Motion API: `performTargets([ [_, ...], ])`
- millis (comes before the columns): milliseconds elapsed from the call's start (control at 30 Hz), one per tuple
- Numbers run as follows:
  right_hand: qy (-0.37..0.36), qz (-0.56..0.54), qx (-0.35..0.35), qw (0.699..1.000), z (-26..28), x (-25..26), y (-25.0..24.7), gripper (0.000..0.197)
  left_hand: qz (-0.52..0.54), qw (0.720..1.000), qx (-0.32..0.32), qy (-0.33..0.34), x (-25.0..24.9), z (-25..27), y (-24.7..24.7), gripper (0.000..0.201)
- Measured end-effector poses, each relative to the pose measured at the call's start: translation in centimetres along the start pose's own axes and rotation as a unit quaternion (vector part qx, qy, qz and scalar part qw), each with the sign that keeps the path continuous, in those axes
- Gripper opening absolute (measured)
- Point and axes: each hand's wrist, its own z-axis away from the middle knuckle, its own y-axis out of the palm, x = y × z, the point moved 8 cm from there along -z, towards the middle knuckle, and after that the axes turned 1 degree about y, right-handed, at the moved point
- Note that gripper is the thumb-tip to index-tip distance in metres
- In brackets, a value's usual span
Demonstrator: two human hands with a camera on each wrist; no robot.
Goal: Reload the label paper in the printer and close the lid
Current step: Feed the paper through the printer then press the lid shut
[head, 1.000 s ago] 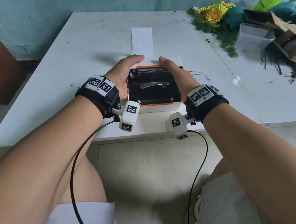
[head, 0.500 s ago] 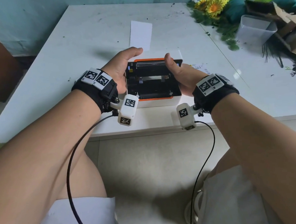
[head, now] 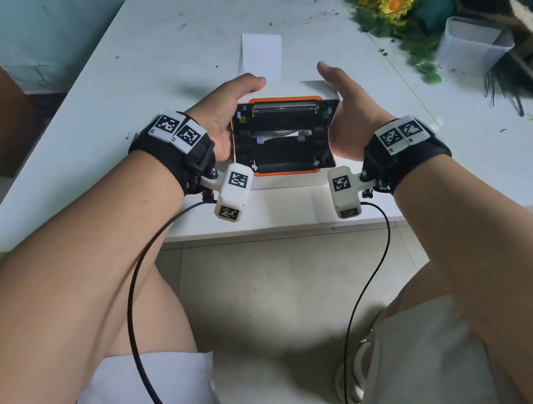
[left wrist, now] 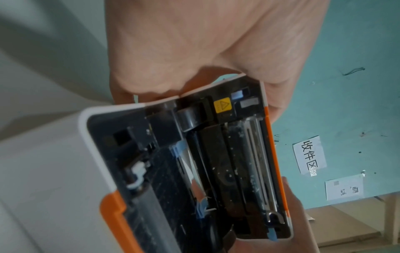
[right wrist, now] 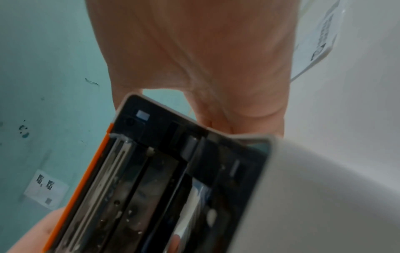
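Observation:
A white label printer (head: 289, 182) with orange trim sits near the table's front edge, its lid (head: 285, 108) raised and the black paper bay exposed. My left hand (head: 223, 117) grips the lid's left side, thumb over its top edge; the left wrist view shows this hand (left wrist: 194, 51) behind the lid (left wrist: 238, 154). My right hand (head: 347, 117) lies flat against the lid's right side with the thumb lifted clear; the right wrist view shows the palm (right wrist: 194, 51) beside the lid (right wrist: 129, 171). A strip of white label paper (head: 262, 55) lies on the table behind the printer.
Artificial sunflowers (head: 396, 0), a clear plastic tub (head: 470, 43) and a cardboard box (head: 524, 24) crowd the table's back right. A printed label (right wrist: 320, 42) lies on the table by my right hand. The table's front edge (head: 291, 228) runs just under my wrists.
My right thumb has come off the lid's top edge and the hand has spread out beside the lid. The left hand keeps its hold. The lid shows more of its inside.

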Motion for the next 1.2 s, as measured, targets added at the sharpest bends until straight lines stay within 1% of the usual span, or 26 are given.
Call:
performTargets([
  [67,-0.012,-0.018,-0.048,0.999,-0.7,0.0,-0.8,0.069,0.003,1.0,0.001,-0.005,0.1,0.1,0.1,0.036],
  [100,-0.018,-0.027,-0.053,0.998,-0.9,0.0,-0.9,0.069,0.004,1.0,-0.001,-0.005,0.1,0.1,0.1,0.037],
  [167,-0.032,-0.035,-0.05,0.998,-0.9,0.2,-0.7,0.066,0.003,1.0,-0.001,-0.004,0.1,0.1,0.1,0.032],
  [233,-0.036,-0.053,-0.05,0.997,-1.0,0.2,-0.6,0.055,0.009,1.0,-0.004,0.0,0.1,0.2,0.2,0.026],
  [300,-0.022,-0.061,-0.033,0.997,-0.8,-0.1,-0.4,0.06,0.023,1.0,-0.01,0.01,-0.1,0.1,0.1,0.021],
  [333,-0.019,-0.064,-0.029,0.997,-0.6,-0.1,-0.2,0.058,0.03,0.999,-0.012,0.015,-0.2,0.1,0.0,0.02],
  [400,-0.018,-0.06,-0.027,0.998,-0.5,-0.2,-0.2,0.041,0.034,0.999,-0.004,0.018,-0.2,0.0,0.2,0.019],
  [467,-0.012,-0.064,-0.022,0.998,-0.5,-0.3,-0.2,0.041,0.03,0.999,-0.001,0.021,-0.1,-0.1,0.2,0.018],
  [533,-0.01,-0.076,-0.023,0.997,-0.5,-0.3,-0.2,0.037,0.031,0.999,-0.004,0.026,-0.1,-0.2,0.1,0.019],
  [633,-0.017,-0.078,-0.018,0.997,-0.7,-0.1,0.0,0.042,0.033,0.999,-0.01,0.026,-0.1,-0.2,0.0,0.027],
  [667,-0.019,-0.075,-0.026,0.997,-0.8,-0.1,-0.1,0.044,0.034,0.999,-0.011,0.025,0.0,-0.1,0.0,0.029],
  [733,-0.017,-0.073,-0.035,0.997,-0.9,-0.2,-0.4,0.05,0.035,0.999,-0.013,0.023,-0.1,0.1,0.1,0.027],
  [767,-0.02,-0.07,-0.039,0.997,-0.7,-0.2,-0.3,0.049,0.036,0.999,-0.015,0.025,-0.1,0.2,0.2,0.024],
  [800,-0.032,-0.056,-0.049,0.997,-0.7,0.0,-0.5,0.04,0.038,0.999,-0.018,0.025,-0.2,0.3,0.2,0.022],
  [833,-0.042,-0.035,-0.06,0.997,-0.8,0.2,-0.8,0.027,0.04,0.999,-0.02,0.025,-0.2,0.4,0.2,0.021],
  [867,-0.05,-0.01,-0.076,0.996,-0.7,0.4,-1.1,0.019,0.04,0.999,-0.021,0.025,-0.2,0.4,0.2,0.021],
  [900,-0.053,0.008,-0.082,0.995,-0.5,0.5,-1.1,0.021,0.039,0.999,-0.023,0.024,-0.2,0.4,0.2,0.021],
  [933,-0.051,0.014,-0.08,0.995,-0.4,0.5,-1.0,0.03,0.039,0.999,-0.023,0.024,-0.2,0.4,0.2,0.02],
  [967,-0.047,0.0,-0.075,0.996,-0.5,0.3,-1.1,0.039,0.039,0.999,-0.024,0.024,-0.2,0.4,0.2,0.019],
  [1000,-0.046,-0.011,-0.077,0.996,-0.4,0.2,-0.9,0.041,0.038,0.999,-0.023,0.025,-0.2,0.5,0.2,0.019],
  [1100,-0.051,-0.033,-0.036,0.998,-0.3,0.1,0.1,0.028,0.033,0.999,-0.019,0.027,-0.2,0.5,0.3,0.018],
  [1133,-0.056,-0.03,-0.042,0.997,-0.3,0.2,0.1,0.028,0.032,0.999,-0.02,0.028,-0.2,0.5,0.2,0.018],
  [1167,-0.056,-0.029,-0.039,0.997,-0.2,0.2,0.2,0.034,0.031,0.999,-0.019,0.027,-0.2,0.6,0.2,0.019],
  [1200,-0.048,-0.036,-0.03,0.998,-0.2,0.1,0.3,0.045,0.031,0.999,-0.018,0.026,-0.2,0.6,0.2,0.021],
])
